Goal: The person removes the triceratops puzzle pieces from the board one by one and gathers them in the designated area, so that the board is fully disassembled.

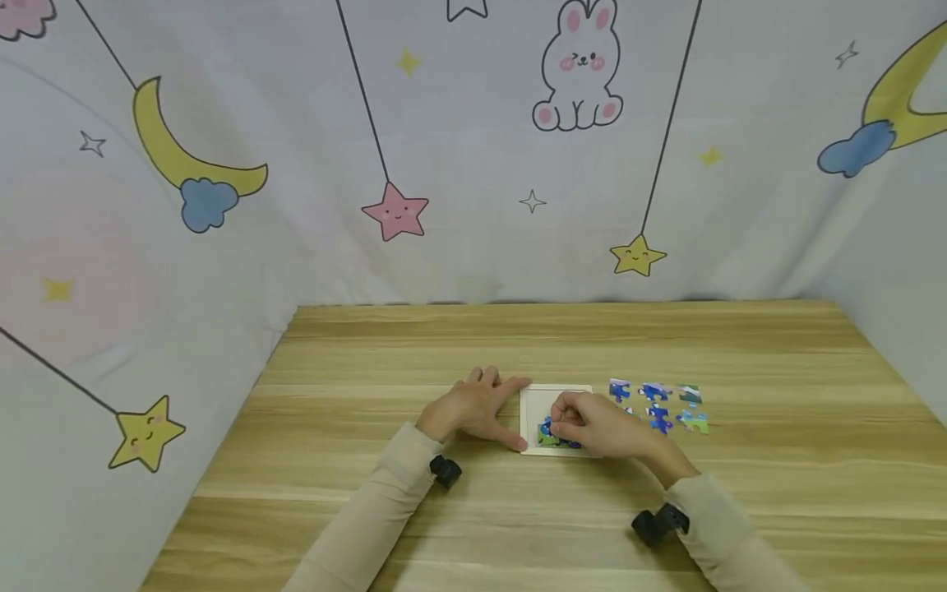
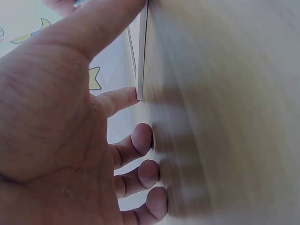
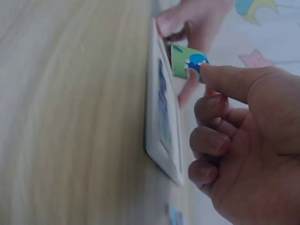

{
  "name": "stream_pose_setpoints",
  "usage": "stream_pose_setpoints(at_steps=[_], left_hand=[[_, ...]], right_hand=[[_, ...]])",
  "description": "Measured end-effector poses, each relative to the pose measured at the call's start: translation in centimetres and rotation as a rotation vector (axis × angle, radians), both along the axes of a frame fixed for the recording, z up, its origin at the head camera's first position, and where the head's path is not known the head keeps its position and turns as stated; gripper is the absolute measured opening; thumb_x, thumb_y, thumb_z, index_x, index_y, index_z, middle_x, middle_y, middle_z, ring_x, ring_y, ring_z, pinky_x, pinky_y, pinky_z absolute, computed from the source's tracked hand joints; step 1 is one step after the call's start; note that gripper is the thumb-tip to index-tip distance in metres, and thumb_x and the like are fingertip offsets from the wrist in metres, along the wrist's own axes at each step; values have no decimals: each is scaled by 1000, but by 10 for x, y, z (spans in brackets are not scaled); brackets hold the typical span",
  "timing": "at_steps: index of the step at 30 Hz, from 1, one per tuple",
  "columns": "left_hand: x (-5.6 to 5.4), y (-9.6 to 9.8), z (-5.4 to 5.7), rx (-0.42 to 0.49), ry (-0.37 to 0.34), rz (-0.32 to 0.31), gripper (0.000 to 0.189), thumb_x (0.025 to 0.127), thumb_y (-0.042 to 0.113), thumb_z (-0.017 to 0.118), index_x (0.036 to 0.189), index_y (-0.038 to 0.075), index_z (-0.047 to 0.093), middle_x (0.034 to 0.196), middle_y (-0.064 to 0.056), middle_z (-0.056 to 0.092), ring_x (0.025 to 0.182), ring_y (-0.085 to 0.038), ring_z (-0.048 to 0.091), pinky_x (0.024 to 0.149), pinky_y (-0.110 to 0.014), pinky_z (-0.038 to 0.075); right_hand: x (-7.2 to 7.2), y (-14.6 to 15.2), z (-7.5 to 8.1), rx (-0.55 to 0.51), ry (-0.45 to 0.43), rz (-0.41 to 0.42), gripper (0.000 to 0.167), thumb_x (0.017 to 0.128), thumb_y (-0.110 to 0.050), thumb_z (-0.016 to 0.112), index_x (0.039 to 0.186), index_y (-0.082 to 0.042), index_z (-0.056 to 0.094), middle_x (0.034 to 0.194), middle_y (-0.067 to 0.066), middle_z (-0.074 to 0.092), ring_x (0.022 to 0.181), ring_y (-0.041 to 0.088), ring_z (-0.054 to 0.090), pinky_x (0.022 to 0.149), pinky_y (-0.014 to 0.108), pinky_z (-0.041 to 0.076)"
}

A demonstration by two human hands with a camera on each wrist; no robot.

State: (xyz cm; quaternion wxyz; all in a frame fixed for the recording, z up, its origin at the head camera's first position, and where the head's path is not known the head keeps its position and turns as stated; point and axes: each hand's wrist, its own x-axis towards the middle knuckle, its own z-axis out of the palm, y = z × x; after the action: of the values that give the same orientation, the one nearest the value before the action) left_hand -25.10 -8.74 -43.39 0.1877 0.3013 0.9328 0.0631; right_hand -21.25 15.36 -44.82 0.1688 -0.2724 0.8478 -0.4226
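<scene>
My right hand pinches a green and blue jigsaw piece between thumb and forefinger, its other fingers curled in toward the palm. The piece is above the lower left part of a white puzzle tray. Other dark blue pieces lie in the tray, partly hidden by that hand in the head view. At the tray's left side, my left hand spreads its thumb and forefinger to the two left corners. Its remaining fingertips rest on the table beyond the tray.
Several loose jigsaw pieces lie in rough rows to the right of the tray, some behind my right hand. The wooden table ends at a patterned cloth backdrop. Each wrist bears a small black camera.
</scene>
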Motion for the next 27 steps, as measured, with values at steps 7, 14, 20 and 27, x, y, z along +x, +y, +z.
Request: stream_pose_setpoints(at_steps=[7, 14, 20, 27], left_hand=[[-1, 2, 1, -1, -5, -9, 100, 78, 69, 72, 159, 31, 27, 111, -3, 39, 96, -19, 35, 73, -32, 34], [-1, 3, 2, 27, -10, -20, 99, 79, 67, 73, 159, 29, 28, 115, -5, 40, 96, -21, 34, 72, -32, 33], [-1, 1, 0, 32, -8, -15, 99, 79, 67, 73, 159, 29, 29, 119, -7, 41, 99, -22, 35, 74, -34, 34], [-2, 2, -1, 35, -3, -26, 99, 79, 68, 73, 159, 30, 28, 114, -5, 40, 97, -21, 34, 72, -34, 32]], right_hand=[[6, 46, 6, 53, -30, -120, 10, 99, -14, 64, 94, -6, 62, 74, 0, 56, 63, 10, 47, 56, 24, 40], [17, 85, 5, 65, -58, -167, 11, 96, -13, 67, 91, -4, 62, 75, 1, 57, 64, 9, 47, 56, 23, 39], [18, 96, 6, 69, -79, -151, 11, 96, -11, 67, 92, -3, 62, 74, -1, 56, 64, 8, 47, 57, 22, 39], [19, 96, 4, 100, -15, -92, 10, 93, -12, 71, 88, -6, 64, 66, -7, 52, 59, 4, 44, 56, 22, 37]])
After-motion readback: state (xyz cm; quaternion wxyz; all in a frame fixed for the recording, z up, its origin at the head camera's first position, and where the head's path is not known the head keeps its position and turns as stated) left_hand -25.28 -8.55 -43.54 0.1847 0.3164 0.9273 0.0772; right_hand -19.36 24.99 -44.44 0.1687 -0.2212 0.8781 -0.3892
